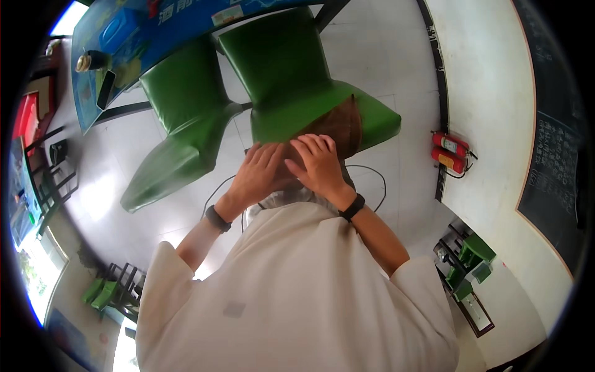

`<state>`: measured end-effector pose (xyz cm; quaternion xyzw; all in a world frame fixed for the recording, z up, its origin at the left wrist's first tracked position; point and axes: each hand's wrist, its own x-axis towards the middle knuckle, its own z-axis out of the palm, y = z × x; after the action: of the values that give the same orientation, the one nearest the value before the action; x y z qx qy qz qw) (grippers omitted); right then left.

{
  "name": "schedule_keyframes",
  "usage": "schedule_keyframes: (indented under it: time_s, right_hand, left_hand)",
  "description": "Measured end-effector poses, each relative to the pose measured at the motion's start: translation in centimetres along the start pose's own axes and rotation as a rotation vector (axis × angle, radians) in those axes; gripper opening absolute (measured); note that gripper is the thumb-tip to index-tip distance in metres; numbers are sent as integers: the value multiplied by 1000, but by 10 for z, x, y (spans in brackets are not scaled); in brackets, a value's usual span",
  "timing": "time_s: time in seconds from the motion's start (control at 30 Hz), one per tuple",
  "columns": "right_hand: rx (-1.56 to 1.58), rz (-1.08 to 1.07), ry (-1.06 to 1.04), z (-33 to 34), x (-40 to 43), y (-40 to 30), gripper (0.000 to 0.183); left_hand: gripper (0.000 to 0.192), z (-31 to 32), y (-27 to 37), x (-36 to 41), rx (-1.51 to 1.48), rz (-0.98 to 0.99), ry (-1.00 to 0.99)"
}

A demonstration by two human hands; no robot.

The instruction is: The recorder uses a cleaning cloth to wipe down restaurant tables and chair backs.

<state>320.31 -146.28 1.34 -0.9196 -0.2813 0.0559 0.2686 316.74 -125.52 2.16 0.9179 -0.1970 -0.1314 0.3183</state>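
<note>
My left hand (260,170) and my right hand (319,162) lie palm down, side by side, on a brown sheer cloth (343,125). The cloth stretches from under my hands up over the seat of a green covered chair (288,65), ending in a pointed corner. My right thumb reaches in towards my left hand. Neither hand shows a clear grip; what lies under the palms is hidden. Each wrist wears a black band. A second green covered chair (186,88) stands to the left of the first.
Beyond the chairs is a table with a blue printed cover (176,28), bearing a blue box (122,31), a phone (106,90) and a dark jar (95,60). Red fire extinguishers (449,160) stand by the right wall. A black cable (382,179) curves across the floor.
</note>
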Motion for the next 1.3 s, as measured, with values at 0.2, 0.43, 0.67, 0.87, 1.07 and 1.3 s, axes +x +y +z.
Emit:
schedule_keyframes:
  time_s: [0.2, 0.43, 0.67, 0.87, 1.07, 1.3]
  right_hand:
    - [130, -132, -69, -8, -5, 26, 45]
    - [314, -245, -38, -44, -14, 91, 45]
    - [280, -278, 2, -84, -26, 159, 44]
    - [356, -170, 149, -107, -33, 197, 39]
    - [277, -134, 92, -110, -27, 197, 38]
    - [-12, -134, 111, -91, -15, 163, 38]
  left_hand:
    - [77, 12, 29, 2, 133, -151, 7]
    - [67, 45, 83, 38, 270, -350, 65]
    - [62, 87, 132, 129, 303, -379, 136]
    - [58, 103, 154, 193, 114, -388, 159]
    - [50, 102, 152, 195, 70, -358, 169]
    - [31, 81, 146, 184, 17, -327, 262]
